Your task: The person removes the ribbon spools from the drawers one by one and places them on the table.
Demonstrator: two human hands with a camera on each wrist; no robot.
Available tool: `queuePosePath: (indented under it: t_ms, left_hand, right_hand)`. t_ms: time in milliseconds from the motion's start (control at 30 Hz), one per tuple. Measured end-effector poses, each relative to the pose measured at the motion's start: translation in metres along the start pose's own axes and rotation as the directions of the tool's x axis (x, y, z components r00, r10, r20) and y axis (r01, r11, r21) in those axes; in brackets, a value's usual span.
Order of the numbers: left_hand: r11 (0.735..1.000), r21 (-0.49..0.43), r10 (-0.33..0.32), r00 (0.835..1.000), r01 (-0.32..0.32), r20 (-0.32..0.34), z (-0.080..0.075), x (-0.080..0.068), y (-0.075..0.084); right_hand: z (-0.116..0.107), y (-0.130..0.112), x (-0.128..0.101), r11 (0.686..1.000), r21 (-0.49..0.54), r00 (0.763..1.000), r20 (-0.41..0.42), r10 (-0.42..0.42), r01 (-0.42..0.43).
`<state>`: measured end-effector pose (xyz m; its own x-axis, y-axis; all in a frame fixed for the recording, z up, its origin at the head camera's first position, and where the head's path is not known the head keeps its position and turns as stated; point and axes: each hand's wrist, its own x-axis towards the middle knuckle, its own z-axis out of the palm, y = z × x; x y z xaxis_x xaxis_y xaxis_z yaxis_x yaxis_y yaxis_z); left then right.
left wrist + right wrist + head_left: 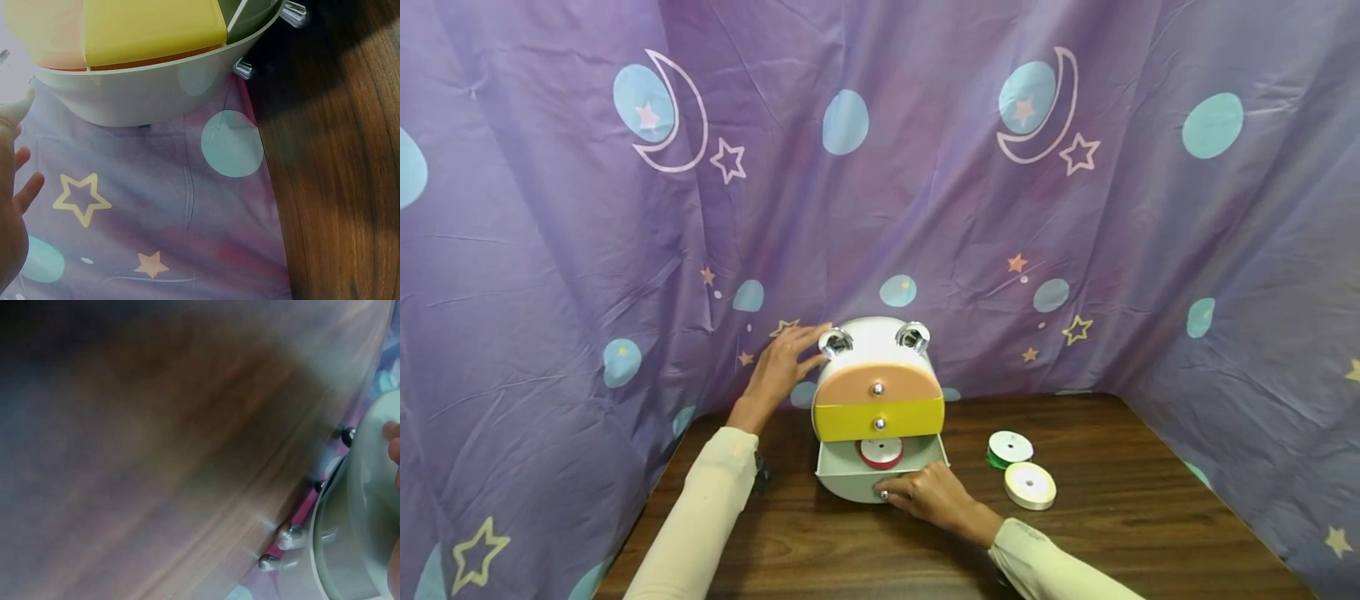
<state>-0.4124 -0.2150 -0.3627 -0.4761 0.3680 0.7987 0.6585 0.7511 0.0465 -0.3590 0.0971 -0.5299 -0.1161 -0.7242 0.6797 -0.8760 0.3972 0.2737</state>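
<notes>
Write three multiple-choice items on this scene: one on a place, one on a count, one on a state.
1. Where does the red ribbon spool lie?
A. in the open bottom drawer
B. on top of the cabinet
C. beside the curtain

2. How many ribbon spools lie on the table right of the cabinet?
A. none
B. two
C. four

3. How does the bottom drawer stand?
A. pushed fully in
B. taken out entirely
C. pulled out

Answers: 1 A, the red spool shows inside the drawer, below the yellow one. 2 B, a green spool and a yellowish spool. 3 C, the drawer juts forward, with the right hand at its knob.
</notes>
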Motion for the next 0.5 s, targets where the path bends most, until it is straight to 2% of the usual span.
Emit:
queuePosePath:
  t_ms: [500]
  left_hand:
    - [1.000, 0.013, 0.006, 1.000, -0.005, -0.010, 0.002, -0.002, -0.002]
  right_hand:
    - [-0.012, -0.017, -0.006, 0.999, 0.035, 1.000, 0.020, -0.007, 0.007]
